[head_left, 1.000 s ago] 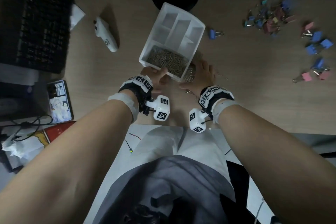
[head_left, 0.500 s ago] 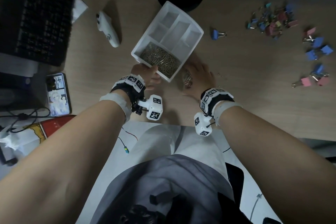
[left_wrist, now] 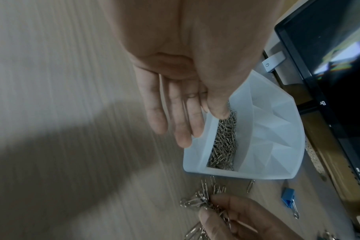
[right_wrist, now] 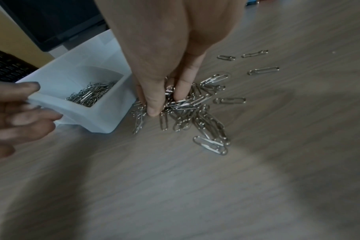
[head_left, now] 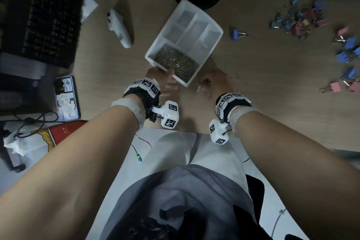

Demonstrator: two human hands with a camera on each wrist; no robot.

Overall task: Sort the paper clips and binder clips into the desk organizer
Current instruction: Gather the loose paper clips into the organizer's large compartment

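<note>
Translucent white plastic forms the organizer [head_left: 212,46], which the left hand [head_left: 165,84] holds by its near corner, thumb over the rim and fingers [left_wrist: 181,120] laid nearly straight along the outer wall; the wrist band hides most of that hand from the head view. Just past the thumb, the near compartment holds a heap of paper clips [head_left: 178,63]; the other compartments look bare, though their floors are dim. The right hand [right_wrist: 166,65], just beside the organizer's near end, pinches a bunch of loose clips [right_wrist: 187,110] on the desk [right_wrist: 175,186] between thumb and fingertips, and its palm covers part of the pile. Stray clips lie just beyond its fingers. Well to the right of that hand, the binder clips [head_left: 300,21] are blurred and some are cut off by the frame edge; a blue one [head_left: 236,34] lies nearer. The monitor bezel [left_wrist: 318,91] bears small writing that I cannot read.
</note>
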